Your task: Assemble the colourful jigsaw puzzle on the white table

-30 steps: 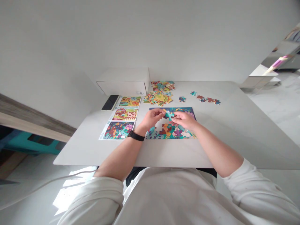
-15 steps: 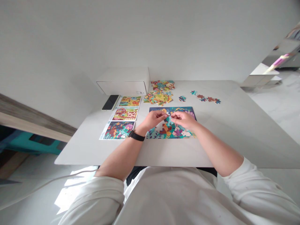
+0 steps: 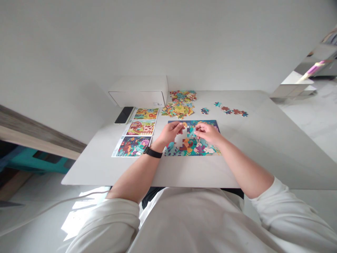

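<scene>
A part-built colourful jigsaw puzzle lies flat on the white table in front of me, with a white gap near its middle. My left hand, a black watch on its wrist, pinches a small orange-tinted puzzle piece over the puzzle's upper left. My right hand is closed on a teal puzzle piece just right of the gap. The two hands are a little apart above the puzzle.
A heap of loose pieces lies behind the puzzle, with a few more pieces at the back right. Three picture cards lie in a column on the left, beside a black phone and a white box.
Both hands held one teal piece together above the puzzle; now they have drawn slightly apart, and the right hand holds the teal piece lower, close to the gap.
</scene>
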`<state>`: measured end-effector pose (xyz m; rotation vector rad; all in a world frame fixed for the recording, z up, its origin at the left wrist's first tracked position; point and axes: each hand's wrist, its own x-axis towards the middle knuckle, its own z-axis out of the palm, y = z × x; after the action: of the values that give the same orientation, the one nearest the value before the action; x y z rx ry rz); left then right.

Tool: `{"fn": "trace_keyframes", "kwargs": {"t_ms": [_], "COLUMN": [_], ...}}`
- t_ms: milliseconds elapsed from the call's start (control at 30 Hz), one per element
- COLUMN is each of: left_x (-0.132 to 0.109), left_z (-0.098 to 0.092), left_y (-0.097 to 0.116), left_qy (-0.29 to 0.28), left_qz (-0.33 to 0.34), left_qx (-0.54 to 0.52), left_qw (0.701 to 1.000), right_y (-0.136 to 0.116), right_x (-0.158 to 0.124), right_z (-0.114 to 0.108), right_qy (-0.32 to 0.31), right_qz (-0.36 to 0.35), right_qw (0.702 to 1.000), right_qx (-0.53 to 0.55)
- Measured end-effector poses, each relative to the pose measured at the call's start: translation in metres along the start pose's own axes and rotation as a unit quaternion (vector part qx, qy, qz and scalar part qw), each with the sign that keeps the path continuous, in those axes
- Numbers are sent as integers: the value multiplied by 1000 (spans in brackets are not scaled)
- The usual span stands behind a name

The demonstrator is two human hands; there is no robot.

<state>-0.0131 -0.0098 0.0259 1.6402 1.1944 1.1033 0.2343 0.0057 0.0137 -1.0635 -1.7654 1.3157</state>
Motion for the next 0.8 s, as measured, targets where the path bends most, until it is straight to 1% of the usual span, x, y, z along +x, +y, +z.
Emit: {"fn": "trace_keyframes", "kwargs": {"t_ms": [133,233,333,400,467,567,700,800], "left_x": [-1,-3,-5,-5,-5,-4,0,5], "left_z": [-1,0,4,6,7,4,-10,-24], "left_y": [-1,-3,-6,-7,-6,-3,0,-4], "left_qy": [-17,-56,-84,-87,-80,-55,-11,53], "left_qz": [-1,4,3,-6,-12,-14,-21,-27], "left_qx": [11,5,-26,-28,-22,-21,-11,-28], "left_qw": [1000,998,996,996,996,998,1000,998], "right_y": [-6,-10,-11,-10,-9,-9,-11,-13], "right_x": [0,-1,-1,-1,-1,-1,-1,-1], "right_z": [-1,-1,0,0,0,-1,-6,-11], "right_qy": [26,37,38,34,26,25,70,103], "right_qz": [9,16,10,5,5,12,13,9], "right_qw": [1000,999,999,999,1000,999,997,994], "right_qx": [9,19,22,18,16,21,23,20]}}
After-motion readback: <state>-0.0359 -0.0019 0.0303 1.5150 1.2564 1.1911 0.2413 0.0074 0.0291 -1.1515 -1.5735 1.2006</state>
